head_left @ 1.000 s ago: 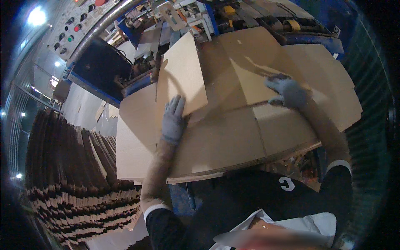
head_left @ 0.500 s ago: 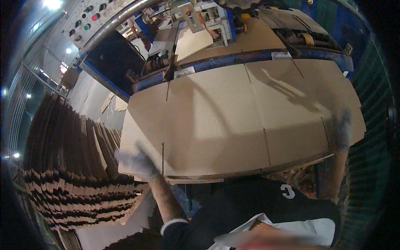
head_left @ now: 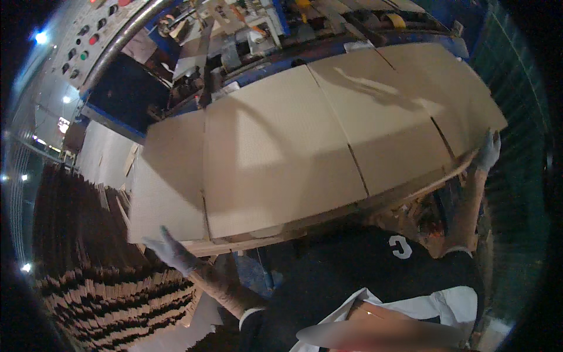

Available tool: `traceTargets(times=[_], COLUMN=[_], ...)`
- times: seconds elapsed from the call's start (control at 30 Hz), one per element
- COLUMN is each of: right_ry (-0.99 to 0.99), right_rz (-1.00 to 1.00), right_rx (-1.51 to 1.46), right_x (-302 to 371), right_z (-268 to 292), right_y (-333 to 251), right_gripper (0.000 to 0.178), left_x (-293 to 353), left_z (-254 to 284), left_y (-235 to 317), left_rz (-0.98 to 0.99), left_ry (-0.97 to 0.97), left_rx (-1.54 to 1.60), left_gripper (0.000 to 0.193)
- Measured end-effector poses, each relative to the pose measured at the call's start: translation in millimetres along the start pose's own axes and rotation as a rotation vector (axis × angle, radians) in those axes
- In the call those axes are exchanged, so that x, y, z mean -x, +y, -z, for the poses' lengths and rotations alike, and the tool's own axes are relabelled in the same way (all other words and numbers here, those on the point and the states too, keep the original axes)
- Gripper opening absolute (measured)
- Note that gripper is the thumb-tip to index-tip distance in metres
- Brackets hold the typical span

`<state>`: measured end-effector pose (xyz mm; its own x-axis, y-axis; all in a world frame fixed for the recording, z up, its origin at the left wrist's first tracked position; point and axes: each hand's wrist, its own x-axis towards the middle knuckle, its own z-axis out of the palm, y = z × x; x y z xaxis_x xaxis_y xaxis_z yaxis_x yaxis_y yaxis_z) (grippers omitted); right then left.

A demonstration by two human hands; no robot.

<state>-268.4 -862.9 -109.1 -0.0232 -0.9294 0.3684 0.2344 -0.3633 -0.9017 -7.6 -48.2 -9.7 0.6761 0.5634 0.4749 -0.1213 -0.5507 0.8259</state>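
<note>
**Left hand (head_left: 171,253) and right hand (head_left: 487,155) at opposite ends of a cardboard sheet (head_left: 293,158)**

The left hand, in a grey glove, is at the near left corner, its thumb spread away from the fingers and raised beside the edge. The right hand, gloved likewise, is at the right end with its fingers pointing up along the edge. Whether either one grips the board, I cannot tell.

Between them the cardboard sheet lies flat and broad in front of the person's dark shirt (head_left: 340,258), crossed by fold lines and dark slots, with shadows over part of its top. Layered board edges show beneath its near side.

Just beyond the far edge stands a machine (head_left: 267,38) with blue framing and metal fittings. To the upper left, a metal tube (head_left: 122,44) slants past a control panel (head_left: 88,47) carrying red, green and black controls.

Lower left, near the left hand, rises a tall stack of cardboard (head_left: 88,264), its rough edges in uneven layers. Wire mesh (head_left: 23,152) runs farther left.
</note>
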Motion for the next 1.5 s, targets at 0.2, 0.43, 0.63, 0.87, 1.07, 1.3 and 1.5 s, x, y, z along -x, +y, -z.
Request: traceTargets(times=[0.2,0.43,0.63,0.87,1.07,1.3,1.5], right_ry=[-0.285,-0.576,-1.578,-1.582,-1.597,-1.386,-1.131], right_rz=[0.349,0.468,0.982,1.149,0.854,1.050,0.882], right_rx=[0.279,0.746,0.654,0.635,0.791,0.761,1.071], right_x=[27.7,180.0,208.3,179.6,148.4,147.0,170.3], right_z=[-51.9,-40.4,-72.9,-135.8,-229.7,-313.9,-348.1], right_y=[-132.2,-214.5,-163.9,-127.4,-99.7,-59.3,-67.2], right_gripper=[0.042,0.031,0.031,0.049,0.066,0.060,0.046], left_x=[-28.9,67.0,113.1,85.8,48.0,1.9,-8.4], left_z=[-9.6,1.0,-50.9,-78.3,-167.9,-272.3,-301.8], left_y=[30.8,54.0,67.8,72.2,64.1,58.1,68.4], left_rz=[0.438,-0.008,-0.988,-1.007,-1.005,-1.066,-0.664], left_ry=[-0.160,-0.429,-1.040,-1.091,-0.878,-0.652,-0.562], left_rx=[0.763,0.187,-0.391,-0.454,-0.199,-0.359,-0.647], left_gripper=[0.038,0.037,0.055,0.061,0.068,0.049,0.059])
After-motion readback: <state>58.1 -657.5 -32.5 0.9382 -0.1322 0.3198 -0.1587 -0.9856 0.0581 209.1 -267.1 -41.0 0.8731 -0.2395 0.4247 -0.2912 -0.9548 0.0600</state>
